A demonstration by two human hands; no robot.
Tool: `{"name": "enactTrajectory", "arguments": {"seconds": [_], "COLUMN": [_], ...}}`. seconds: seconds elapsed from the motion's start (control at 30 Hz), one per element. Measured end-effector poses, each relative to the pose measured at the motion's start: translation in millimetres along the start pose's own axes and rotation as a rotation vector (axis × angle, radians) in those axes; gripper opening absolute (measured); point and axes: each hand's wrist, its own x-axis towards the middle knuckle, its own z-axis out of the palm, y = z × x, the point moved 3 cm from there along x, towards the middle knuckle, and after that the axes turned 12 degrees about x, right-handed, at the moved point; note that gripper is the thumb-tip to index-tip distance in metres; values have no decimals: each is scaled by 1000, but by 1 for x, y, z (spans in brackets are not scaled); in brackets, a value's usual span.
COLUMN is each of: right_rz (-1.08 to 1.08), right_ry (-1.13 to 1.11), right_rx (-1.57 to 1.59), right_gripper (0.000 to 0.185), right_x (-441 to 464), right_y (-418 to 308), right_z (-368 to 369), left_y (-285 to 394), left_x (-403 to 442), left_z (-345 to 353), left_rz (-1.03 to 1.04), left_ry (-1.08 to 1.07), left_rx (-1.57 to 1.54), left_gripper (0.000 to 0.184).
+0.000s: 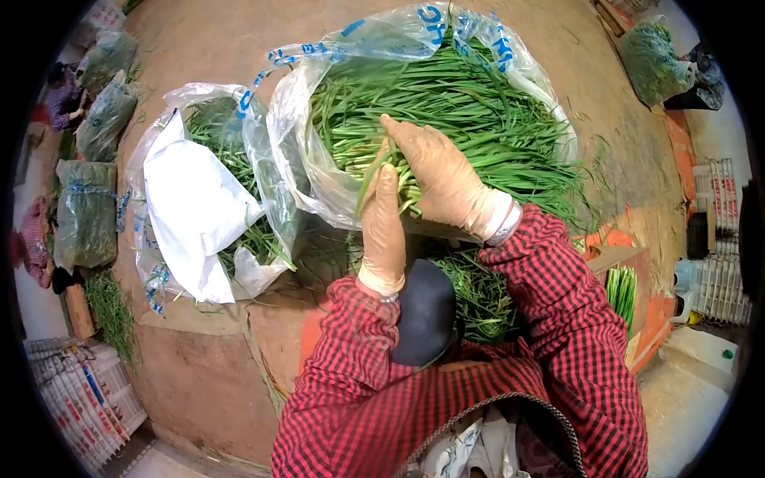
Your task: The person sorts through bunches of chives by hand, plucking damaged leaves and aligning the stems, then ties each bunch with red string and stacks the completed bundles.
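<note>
Sleeves (550, 279), red-black check, nearest us | our left hand (383, 235) upright, right hand (446, 175) angled beside it, both gloved, at green stalks (470, 111); we can't tell if fingers clamp any | stalks heaped inside open clear bag (288, 135) | white sheet (195, 199) over second bag (275, 199), left | stuffed bags (86, 215) far left

Gloved left hand (382, 239) and right hand (448, 175) hold stalks (407, 188) between them, over a clear bag (288, 139) (blue-lettered) full of greens (478, 119).
</note>
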Motion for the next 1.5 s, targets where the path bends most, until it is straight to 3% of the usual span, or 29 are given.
{"name": "enactTrajectory", "arguments": {"seconds": [0.1,0.13,0.17,0.2,0.23,0.3,0.37,0.43,0.47,0.5,0.53,0.57,0.63,0.7,0.77,0.8,0.83,0.97,1.03,1.1,1.13,1.23,1.3,1.4,1.47,1.5], "right_rz": [137,50,51,85,120,175,170,204,257,169,81,-19,56,137,286,289,352,321,289,188,4,201,117,46,80,98], "right_ry": [-25,121,119,160,202,206,250,238,207,212,208,172,148,143,79,116,5,64,223,418,346,786,1009,1082,960,896], "right_rx": [147,110,110,167,225,455,542,821,977,1078,1180,1154,324,338,251,156,173,184,572,780,188,463,408,253,92,15], "right_gripper": [83,75,75,74,73,68,66,59,51,51,51,57,74,75,68,64,64,60,52,44,36,35,37,39,45,49], "right_x": [1,0,0,-1,-1,-4,-10,-15,-17,-17,-15,-15,-11,-6,-3,0,4,-13,-26,-43,-61,-116,-159,-206,-228,-238], "right_y": [2,2,4,8,13,30,36,45,49,53,54,54,40,43,45,43,40,34,32,17,15,-15,-49,-97,-117,-124], "right_z": [-3,-4,-3,-5,-8,-13,-24,-28,-29,-23,-17,-13,-28,-26,-21,-18,-17,-21,-51,-107,-147,-251,-313,-360,-360,-358], "left_y": [4,7,10,-7,-14,-16,-35,-38,-31,-21,-11,-12,-14,-29,-33,-49,-66,-89,-89,-90,-92,-93,-92,-86,-75,-68], "left_x": [5,5,5,8,22,29,37,37,35,31,28,25,29,34,35,37,40,49,51,50,50,50,50,51,53,57], "left_z": [-1,-5,-7,-12,-24,-28,-22,-20,-20,-13,1,13,23,17,17,13,5,-2,-1,2,2,3,6,5,5,3], "left_rz": [154,254,352,333,-37,-52,-8,-14,279,570,639,664,661,764,579,606,628,832,665,635,635,630,601,584,508,548], "left_ry": [-36,-12,13,85,67,-17,-24,-27,-20,-13,-73,-129,-201,-201,-308,-278,-240,-268,-348,-349,-342,-343,-329,-369,-464,-455], "left_rx": [196,383,571,254,-539,-479,-50,-20,473,964,1245,1370,1532,1376,1516,1415,1320,1496,1559,1585,1630,1675,1770,1770,1687,1583], "left_gripper": [42,41,41,37,38,43,40,42,44,46,49,48,50,54,74,73,72,68,65,67,72,78,73,73,72,60]}}
